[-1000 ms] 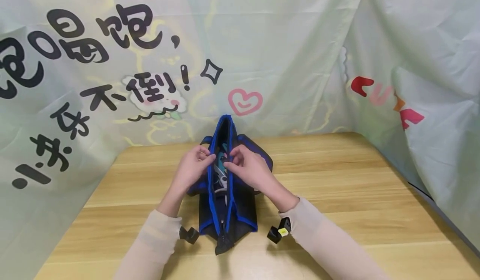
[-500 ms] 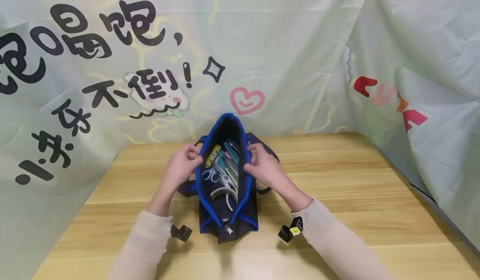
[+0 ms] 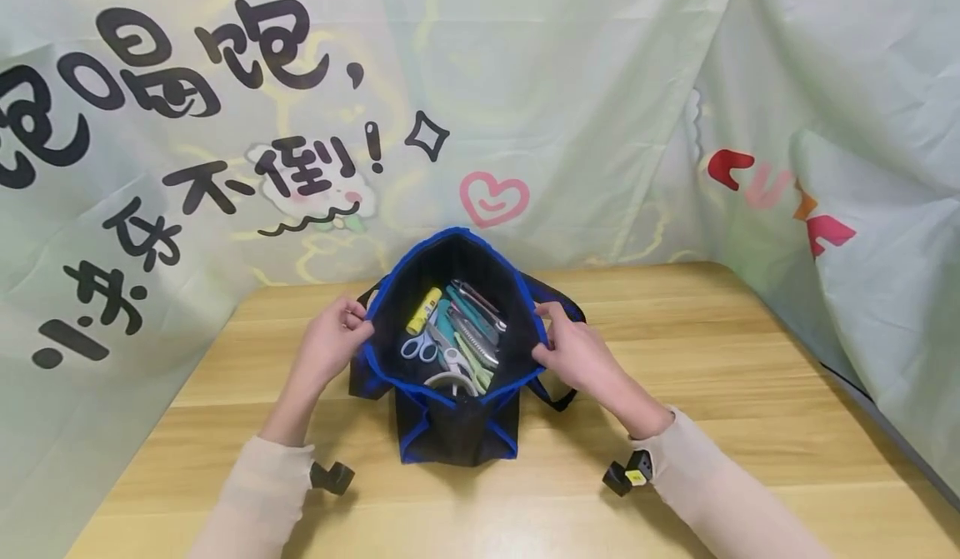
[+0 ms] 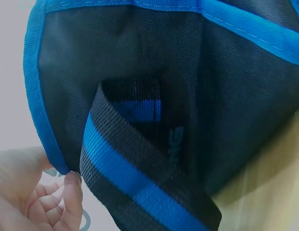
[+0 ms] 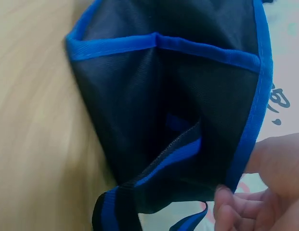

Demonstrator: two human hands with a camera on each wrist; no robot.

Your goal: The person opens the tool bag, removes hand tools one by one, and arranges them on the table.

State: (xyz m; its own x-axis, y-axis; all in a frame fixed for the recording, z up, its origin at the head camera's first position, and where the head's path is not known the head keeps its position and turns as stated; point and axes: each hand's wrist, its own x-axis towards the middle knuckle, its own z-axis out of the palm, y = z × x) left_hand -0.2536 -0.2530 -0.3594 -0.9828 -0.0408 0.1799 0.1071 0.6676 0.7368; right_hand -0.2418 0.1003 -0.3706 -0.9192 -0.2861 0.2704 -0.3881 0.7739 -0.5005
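Note:
A black fabric tool bag (image 3: 457,438) with blue edging stands on the table, its mouth spread wide. My left hand (image 3: 333,338) pinches the rim on the left side between thumb and fingers. On the opposite side, my right hand (image 3: 573,346) pinches the right rim. Inside lie scissors (image 3: 418,347) with pale blue handles, a yellow stick-shaped tube (image 3: 424,311), several slim teal and grey tools (image 3: 472,317) and a pale curved band (image 3: 450,381), partly hidden by the near rim. In the left wrist view a black and blue strap (image 4: 135,178) hangs from the bag's side.
The wooden table (image 3: 712,392) extends around the bag. Behind it hangs a printed cloth (image 3: 585,126), close to the bag's far end. Another strap (image 3: 558,292) loops out at the bag's right. Small black wrist cameras (image 3: 332,477) hang below both sleeves.
My hands have moved apart, left and right, pulling the rims with them. The bag's mouth has gone from a narrow slit to wide, and its contents have come into view.

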